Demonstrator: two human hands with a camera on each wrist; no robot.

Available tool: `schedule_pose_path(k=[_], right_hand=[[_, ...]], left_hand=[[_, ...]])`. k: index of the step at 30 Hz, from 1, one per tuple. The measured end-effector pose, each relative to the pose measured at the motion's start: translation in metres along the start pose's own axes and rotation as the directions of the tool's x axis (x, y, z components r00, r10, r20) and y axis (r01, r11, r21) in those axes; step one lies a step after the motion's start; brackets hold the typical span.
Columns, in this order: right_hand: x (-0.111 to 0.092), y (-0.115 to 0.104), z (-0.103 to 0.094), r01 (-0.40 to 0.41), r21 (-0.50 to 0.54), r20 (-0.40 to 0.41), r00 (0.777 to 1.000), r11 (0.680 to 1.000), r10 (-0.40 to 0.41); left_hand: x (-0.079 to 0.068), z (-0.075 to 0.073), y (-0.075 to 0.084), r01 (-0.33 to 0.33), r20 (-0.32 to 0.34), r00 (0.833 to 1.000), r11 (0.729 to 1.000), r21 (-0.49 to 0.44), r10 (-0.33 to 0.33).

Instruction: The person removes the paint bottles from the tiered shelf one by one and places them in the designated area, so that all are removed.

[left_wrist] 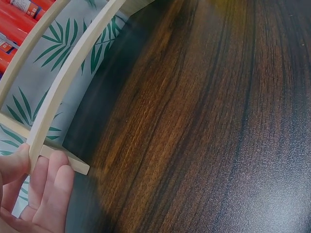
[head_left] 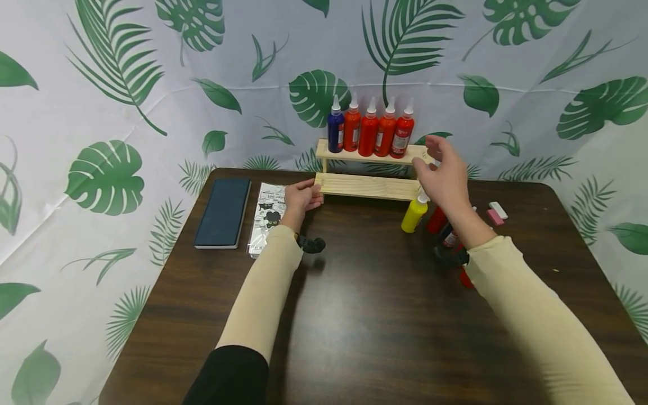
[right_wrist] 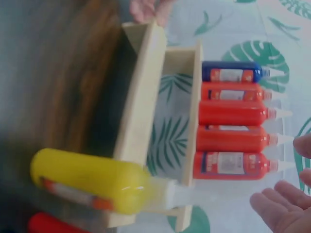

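Observation:
A two-tier wooden rack (head_left: 367, 185) stands at the table's back edge. On its upper shelf a dark blue squeeze bottle (head_left: 335, 133) and several red bottles (head_left: 368, 136) stand upright in a row; the lower shelf is bare. My left hand (head_left: 302, 197) grips the rack's left end, thumb and fingers about the lower plank (left_wrist: 63, 92). Beside the upper shelf's right end is my right hand (head_left: 445, 171), fingers spread and holding nothing, near the last red bottle (right_wrist: 231, 165). Below it, a yellow bottle (head_left: 414, 215) stands by the rack's front right corner.
Partly hidden by my right forearm are more bottles, among them a red one (head_left: 436, 221) and a dark one (head_left: 448, 236). Farther right lie a white block (head_left: 498, 210) and a pink one (head_left: 495, 217). A dark notebook (head_left: 223, 212) and a printed packet (head_left: 266, 216) lie left.

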State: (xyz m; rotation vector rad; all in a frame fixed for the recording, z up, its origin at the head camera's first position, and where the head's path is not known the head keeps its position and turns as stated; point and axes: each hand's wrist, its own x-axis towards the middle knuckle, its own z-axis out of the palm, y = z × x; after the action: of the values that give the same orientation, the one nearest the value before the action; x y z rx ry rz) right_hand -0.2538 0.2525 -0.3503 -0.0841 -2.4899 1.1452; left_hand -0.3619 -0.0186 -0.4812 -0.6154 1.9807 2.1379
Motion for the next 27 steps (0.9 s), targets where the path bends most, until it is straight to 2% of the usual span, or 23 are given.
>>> schedule_pose_path(k=[5,9,12,17,21,27], right_hand=[[0.041,-0.011,0.010,-0.119,-0.026,0.069,0.990,0.993,0.120],[0.067,-0.008,0.021,-0.201,-0.067,0.106,0.973,0.977,0.207],[0.080,-0.002,0.027,-0.213,-0.062,0.138,0.966,0.975,0.219],[0.089,0.008,0.032,-0.195,-0.042,0.176,0.964,0.980,0.199],[0.091,0.012,0.036,-0.219,-0.031,0.131,0.966,0.975,0.221],[0.088,0.009,0.040,-0.267,0.023,0.096,0.960,0.963,0.264]], left_hand=[[0.000,0.001,0.000,-0.008,0.011,1.000,1.000,-0.012,0.009],[0.000,0.002,0.000,-0.023,0.015,1.000,1.000,-0.007,0.023],[-0.001,0.004,-0.001,-0.038,0.018,0.999,0.999,0.002,0.038],[-0.003,0.006,-0.001,-0.059,0.017,0.998,0.998,0.002,0.059],[-0.002,0.006,-0.001,-0.062,0.005,0.998,0.998,0.002,0.062],[0.003,0.001,-0.001,-0.029,-0.021,0.999,1.000,0.006,0.029]])
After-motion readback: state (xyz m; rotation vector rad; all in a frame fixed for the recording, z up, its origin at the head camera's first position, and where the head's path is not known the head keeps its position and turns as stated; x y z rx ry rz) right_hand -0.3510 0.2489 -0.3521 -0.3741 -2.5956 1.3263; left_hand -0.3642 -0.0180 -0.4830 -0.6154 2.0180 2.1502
